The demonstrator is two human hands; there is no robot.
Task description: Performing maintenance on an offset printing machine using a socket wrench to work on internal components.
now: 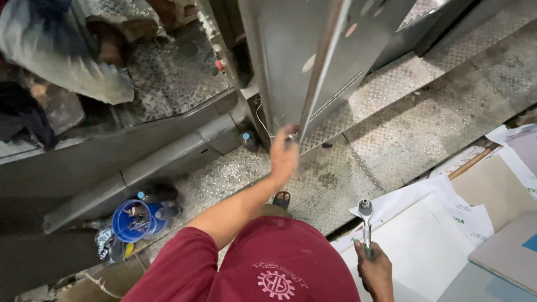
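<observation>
Roughly, by part:
Ratchet point(366, 223): upright in right hand point(375, 271), grip clamped on its handle, socket end up, parked over white sheets point(414, 251).
Left hand point(284, 154): fingers curled on panel point(305, 61) bottom edge, steadying it.
Floor point(391, 140): checker plate; blue bucket point(133, 221) far left.

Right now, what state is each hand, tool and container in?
left hand: stretched forward, touching the lower edge of the metal panel
right hand: closed on the ratchet wrench
ratchet wrench: held upright, head up
metal panel: standing upright
blue bucket: open, holding items
</observation>
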